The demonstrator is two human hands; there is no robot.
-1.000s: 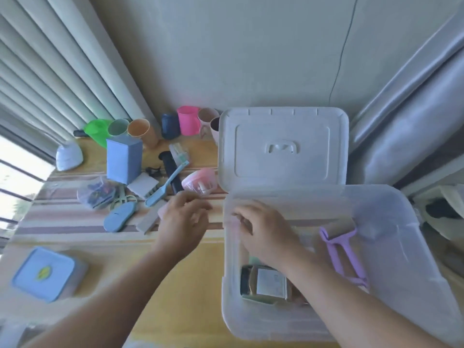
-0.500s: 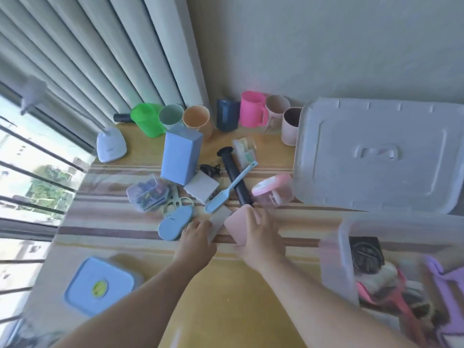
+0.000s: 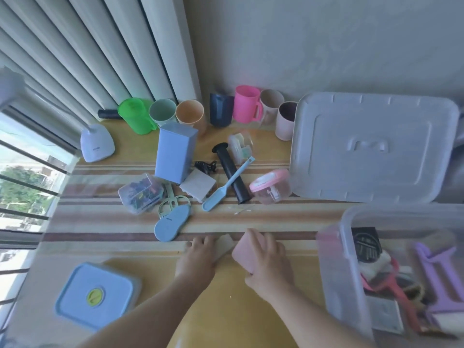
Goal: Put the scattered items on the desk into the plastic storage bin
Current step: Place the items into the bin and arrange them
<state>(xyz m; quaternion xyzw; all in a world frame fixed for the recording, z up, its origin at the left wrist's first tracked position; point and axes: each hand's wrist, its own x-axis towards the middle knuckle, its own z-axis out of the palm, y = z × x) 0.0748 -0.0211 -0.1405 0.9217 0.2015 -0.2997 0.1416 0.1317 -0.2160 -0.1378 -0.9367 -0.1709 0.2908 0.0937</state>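
Note:
The clear plastic storage bin [image 3: 334, 249] stands at the right, holding a purple roller [image 3: 437, 277] and several other items. My right hand [image 3: 271, 267] grips a flat pink block [image 3: 247, 249] just left of the bin. Beside it, my left hand [image 3: 198, 257] holds a pale flat block [image 3: 224, 243], low over the desk. Beyond the hands lie a blue spatula [image 3: 226, 188], a black tube [image 3: 232, 173], a pink-lidded jar [image 3: 271, 185], green scissors [image 3: 170, 204], a light blue oval sheath [image 3: 170, 222], a clear box of clips [image 3: 140, 192] and a tall blue box [image 3: 174, 151].
The bin's lid [image 3: 371, 146] leans against the wall at the back right. A row of cups [image 3: 221, 111] lines the back edge, beside a green jug [image 3: 135, 115]. A white lamp base [image 3: 96, 143] stands by the window. A blue square container [image 3: 96, 295] sits front left.
The view has swung left, away from the bin. Both hands drew back toward me, the right lifting the pink block off the desk and the left taking the pale block.

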